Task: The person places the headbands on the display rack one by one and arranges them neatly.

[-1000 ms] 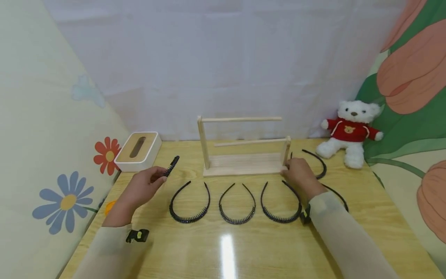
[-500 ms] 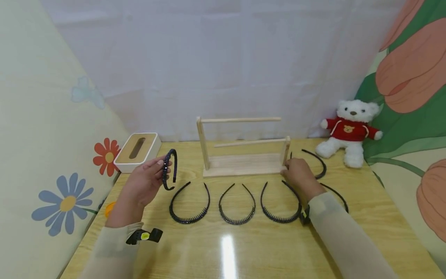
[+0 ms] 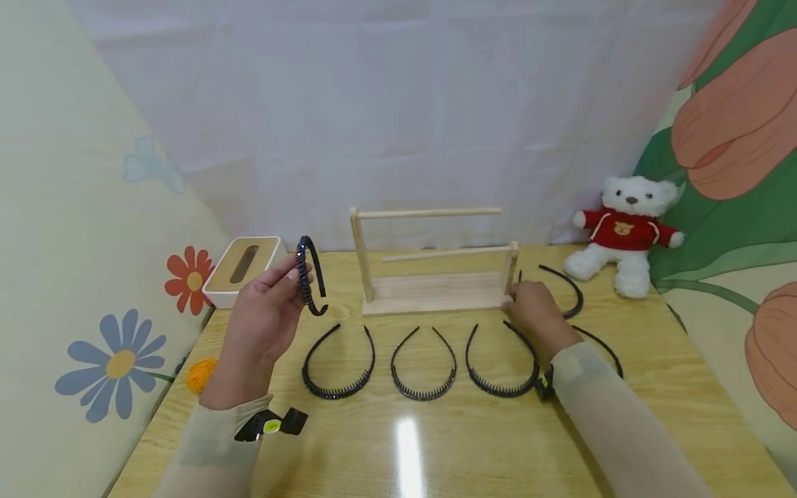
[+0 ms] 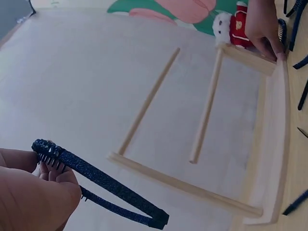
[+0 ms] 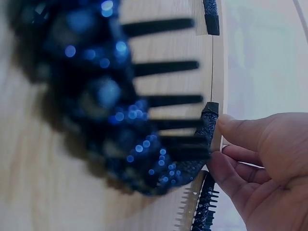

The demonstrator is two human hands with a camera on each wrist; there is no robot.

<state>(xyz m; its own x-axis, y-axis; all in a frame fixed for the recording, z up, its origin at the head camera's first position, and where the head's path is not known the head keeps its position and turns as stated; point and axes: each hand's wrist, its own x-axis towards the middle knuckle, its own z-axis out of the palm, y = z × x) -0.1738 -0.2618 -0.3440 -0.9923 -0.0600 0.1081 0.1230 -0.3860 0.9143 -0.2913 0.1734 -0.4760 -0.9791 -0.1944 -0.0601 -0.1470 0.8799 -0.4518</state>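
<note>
My left hand [image 3: 264, 315] pinches a dark, toothed headband [image 3: 303, 273] between thumb and fingers, raised above the table left of a wooden rack [image 3: 429, 296]. In the left wrist view, the headband's band [image 4: 103, 180] points away from the fingers, its two ends close together. The rack has two rods, each fixed to one post, one higher than the other. My right hand [image 3: 537, 315] grips the right end of the rack's base. Three headbands lie in a row before the rack, the middle one [image 3: 423, 395] thinner. A glittering headband [image 5: 96, 96] fills the right wrist view.
Beyond the right hand lies another headband [image 3: 580, 301], and one more [image 3: 607, 346] is partly hidden by the right forearm. A white teddy bear [image 3: 625, 235] sits at back right. A tissue box [image 3: 245, 266] stands at back left; an orange ball [image 3: 200, 375] lies near the left forearm.
The left hand has turned palm-up and lifted the headband, so its ends have swung round into view and hang low. The right hand and the rack stay in place.
</note>
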